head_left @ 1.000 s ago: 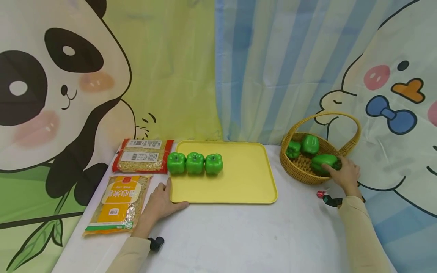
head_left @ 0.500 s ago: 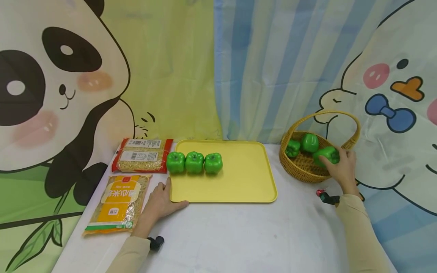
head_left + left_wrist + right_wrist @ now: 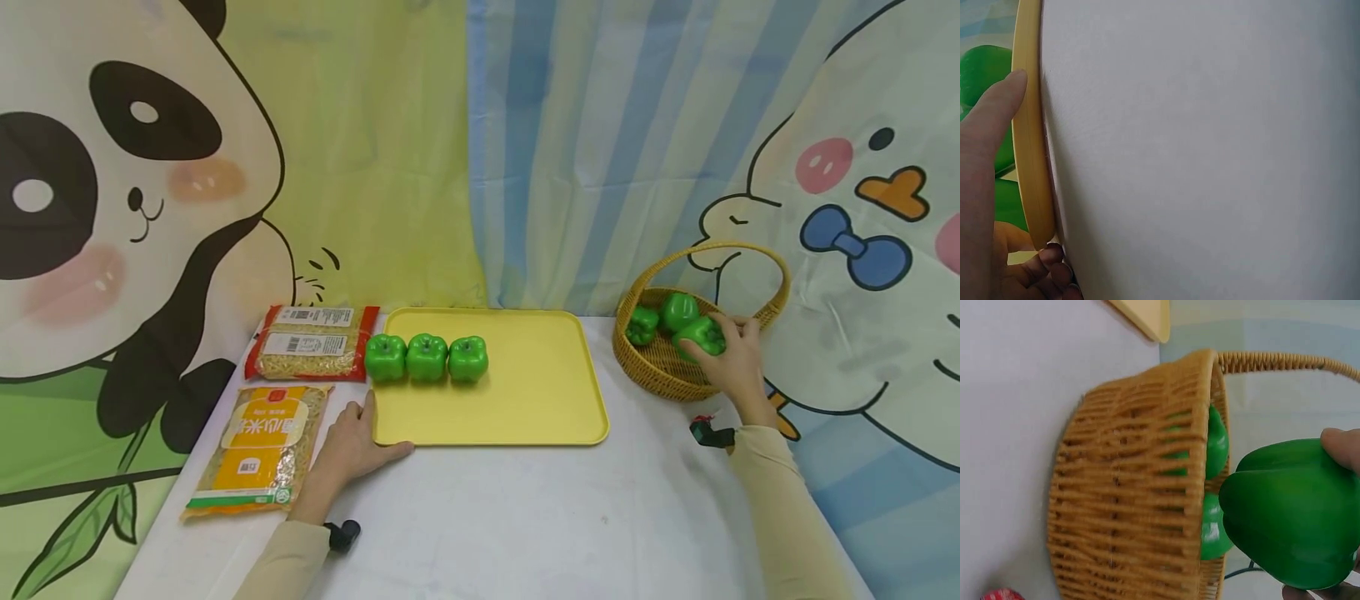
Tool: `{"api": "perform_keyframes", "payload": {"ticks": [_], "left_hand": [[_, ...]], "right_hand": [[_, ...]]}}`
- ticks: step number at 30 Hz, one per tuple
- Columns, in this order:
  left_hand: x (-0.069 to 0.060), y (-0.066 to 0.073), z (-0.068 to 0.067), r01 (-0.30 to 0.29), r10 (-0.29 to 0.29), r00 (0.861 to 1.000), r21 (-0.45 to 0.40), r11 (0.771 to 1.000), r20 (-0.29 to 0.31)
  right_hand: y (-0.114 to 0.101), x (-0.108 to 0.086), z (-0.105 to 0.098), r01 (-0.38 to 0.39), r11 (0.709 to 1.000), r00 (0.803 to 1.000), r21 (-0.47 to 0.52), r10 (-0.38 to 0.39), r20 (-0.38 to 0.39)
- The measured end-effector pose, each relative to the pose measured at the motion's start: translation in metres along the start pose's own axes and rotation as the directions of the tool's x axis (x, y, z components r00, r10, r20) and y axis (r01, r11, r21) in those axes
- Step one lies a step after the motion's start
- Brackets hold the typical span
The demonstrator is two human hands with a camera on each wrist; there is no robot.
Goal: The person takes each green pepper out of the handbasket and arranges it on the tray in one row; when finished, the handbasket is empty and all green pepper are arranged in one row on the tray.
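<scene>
In the head view, my right hand holds a green bell pepper over the wicker basket. The right wrist view shows this bell pepper above the basket rim, with a thumb and fingertips around it. Two more bell peppers, one left and one behind, lie inside the basket. At the near left corner of the yellow tray, my left hand grips the edge; its thumb lies on the rim in the left wrist view. Three bell peppers stand in a row on the tray.
Two grain packs lie left of the tray: a red-edged one behind and a yellow-orange one in front. A small red wrapped item sits near the basket on the white table. A printed curtain hangs behind.
My right hand has lifted the bell pepper off the basket's right side and moved it slightly left and up. My left hand stays at the tray corner.
</scene>
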State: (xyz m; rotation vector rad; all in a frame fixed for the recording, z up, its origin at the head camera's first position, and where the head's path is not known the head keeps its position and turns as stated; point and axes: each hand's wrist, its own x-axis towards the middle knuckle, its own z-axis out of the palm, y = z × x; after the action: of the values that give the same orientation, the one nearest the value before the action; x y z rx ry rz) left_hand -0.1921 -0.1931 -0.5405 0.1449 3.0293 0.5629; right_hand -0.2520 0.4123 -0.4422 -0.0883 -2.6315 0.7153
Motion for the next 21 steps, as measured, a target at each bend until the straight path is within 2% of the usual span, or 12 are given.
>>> {"api": "perform_keyframes", "payload": {"ticks": [9, 14, 21], "left_hand": [[0.0, -0.001, 0.001, 0.002, -0.002, 1.0, -0.002, 1.0, 0.005], [0.0, -0.001, 0.001, 0.014, -0.014, 1.0, -0.012, 1.0, 0.008], [0.001, -0.001, 0.001, 0.03, -0.03, 0.999, -0.034, 0.999, 0.023]], "right_hand": [[-0.022, -0.001, 0.02, 0.081, 0.996, 0.995, 0.038, -0.083, 0.062], [-0.035, 0.001, 0.032, 0.164, 0.985, 0.985, 0.049, -0.166, 0.038], [-0.05, 0.006, 0.042, 0.197, 0.975, 0.98, 0.099, -0.2, 0.023]]}}
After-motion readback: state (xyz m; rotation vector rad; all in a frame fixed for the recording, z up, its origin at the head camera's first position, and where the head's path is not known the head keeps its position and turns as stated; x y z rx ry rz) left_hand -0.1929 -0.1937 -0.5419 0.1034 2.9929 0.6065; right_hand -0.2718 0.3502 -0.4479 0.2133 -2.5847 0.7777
